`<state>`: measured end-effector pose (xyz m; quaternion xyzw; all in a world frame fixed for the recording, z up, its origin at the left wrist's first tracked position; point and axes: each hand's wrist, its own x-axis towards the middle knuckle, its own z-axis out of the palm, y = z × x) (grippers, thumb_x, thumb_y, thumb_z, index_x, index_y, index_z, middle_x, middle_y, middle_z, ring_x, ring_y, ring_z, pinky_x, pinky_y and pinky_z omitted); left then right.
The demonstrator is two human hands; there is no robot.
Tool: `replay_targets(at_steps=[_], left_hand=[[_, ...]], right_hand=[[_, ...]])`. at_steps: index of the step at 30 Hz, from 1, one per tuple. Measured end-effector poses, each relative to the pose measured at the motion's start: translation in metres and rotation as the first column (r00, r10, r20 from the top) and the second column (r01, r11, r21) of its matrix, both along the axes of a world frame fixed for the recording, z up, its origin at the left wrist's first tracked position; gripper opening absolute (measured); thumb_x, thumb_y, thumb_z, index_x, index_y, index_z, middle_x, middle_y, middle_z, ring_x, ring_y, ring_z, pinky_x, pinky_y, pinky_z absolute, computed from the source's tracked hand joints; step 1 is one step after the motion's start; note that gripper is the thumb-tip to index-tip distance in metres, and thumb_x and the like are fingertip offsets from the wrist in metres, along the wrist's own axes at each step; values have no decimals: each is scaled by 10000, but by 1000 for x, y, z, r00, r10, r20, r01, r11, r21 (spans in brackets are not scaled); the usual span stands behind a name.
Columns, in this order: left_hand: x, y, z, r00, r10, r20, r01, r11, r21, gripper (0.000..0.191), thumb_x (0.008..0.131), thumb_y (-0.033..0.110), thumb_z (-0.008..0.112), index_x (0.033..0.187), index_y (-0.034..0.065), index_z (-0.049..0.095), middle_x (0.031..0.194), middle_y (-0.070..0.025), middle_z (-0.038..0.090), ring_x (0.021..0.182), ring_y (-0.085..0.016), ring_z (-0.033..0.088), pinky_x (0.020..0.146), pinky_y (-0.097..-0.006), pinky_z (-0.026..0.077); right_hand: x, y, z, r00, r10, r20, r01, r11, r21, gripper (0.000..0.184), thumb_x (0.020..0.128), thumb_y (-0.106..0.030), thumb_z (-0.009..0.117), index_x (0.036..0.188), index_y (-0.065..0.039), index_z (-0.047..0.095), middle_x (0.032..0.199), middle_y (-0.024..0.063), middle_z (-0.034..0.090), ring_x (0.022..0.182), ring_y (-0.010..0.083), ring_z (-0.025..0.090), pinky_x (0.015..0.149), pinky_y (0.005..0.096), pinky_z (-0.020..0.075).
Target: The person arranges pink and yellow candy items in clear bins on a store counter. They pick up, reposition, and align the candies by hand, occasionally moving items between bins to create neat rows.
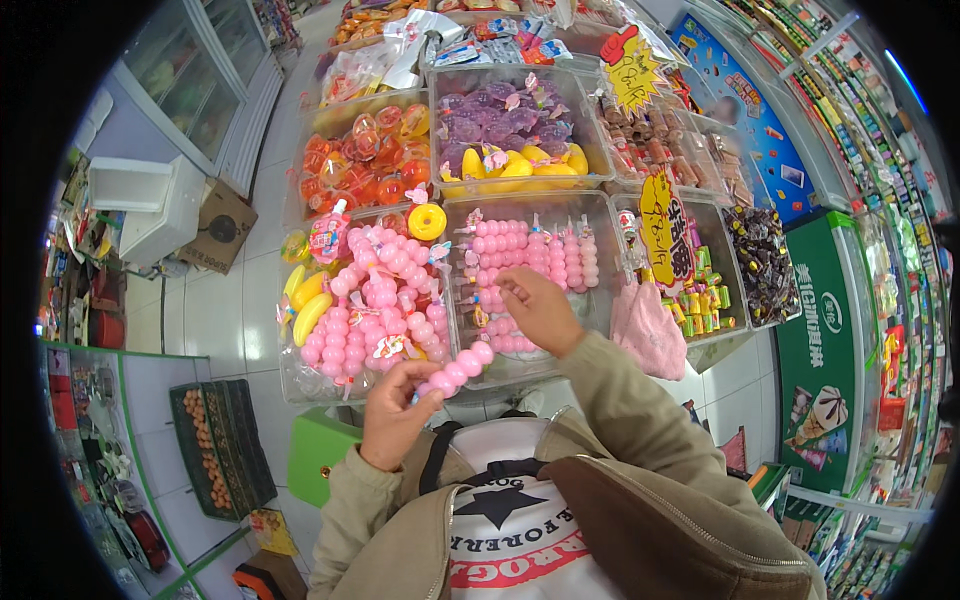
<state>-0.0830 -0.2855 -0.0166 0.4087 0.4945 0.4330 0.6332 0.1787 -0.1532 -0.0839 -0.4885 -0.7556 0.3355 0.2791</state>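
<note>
My left hand [399,412] grips one end of a pink bead-shaped squeeze tube [461,369], held tilted in front of the bins' near edge. My right hand [541,311] is over the clear plastic bin [551,367] in the middle, its fingers loosely bent above the tubes. In that bin, several pink bead-shaped tubes [501,240] lie in a row on the left, with upright ones [557,262] beside them. The left bin holds a loose heap of similar pink tubes [375,300], with yellow banana-shaped packs [311,319] and a yellow ring-shaped pack [427,221].
Behind are bins of orange round packs [360,169] and purple packs [502,112]. A pink cloth [649,330] hangs at the right, near a yellow price sign [664,232] and wrapped sweets [701,292]. A green stool [319,457] and an egg crate [225,442] stand on the left floor.
</note>
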Motion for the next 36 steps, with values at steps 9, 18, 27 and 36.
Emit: replay_targets(at_steps=[9,18,27,36], left_hand=[[42,6,-23,998,-54,26,56,996,-64,343,942,8,704,1263,-3,586,1103,-60,665,1026,-141,659,864,-295,559],[-4,-6,-6,989,134,-57,-135,991,-15,322,1025,60,581,1346,28,586,1207,-86,677,988,-160,685,840,-296,552],[-2,-30,-14,991,114,-63,-118,992,-50,277,1024,63,591,1298,25,616,1175,-80,698,955,-144,697,788,-278,549],[-18,-14,-1,931,318,-179,-320,947,15,207,1012,46,585,1206,42,658,1096,-32,696,913,-109,667,752,-266,535]], right_hand=[[5,-62,55,907,393,-153,-418,887,-197,425,923,-288,744,1258,-62,611,1128,138,662,1063,292,662,951,397,515],[31,-8,-30,897,121,425,-230,949,216,263,803,-148,744,1045,-88,662,989,111,675,965,333,652,860,480,506],[-4,-4,-42,729,94,678,-337,912,236,193,824,-71,634,1016,-65,614,981,122,639,921,317,659,782,449,542],[3,-6,-44,930,34,365,-88,987,133,161,887,-84,629,1044,-49,612,1005,181,662,883,357,691,709,465,540]])
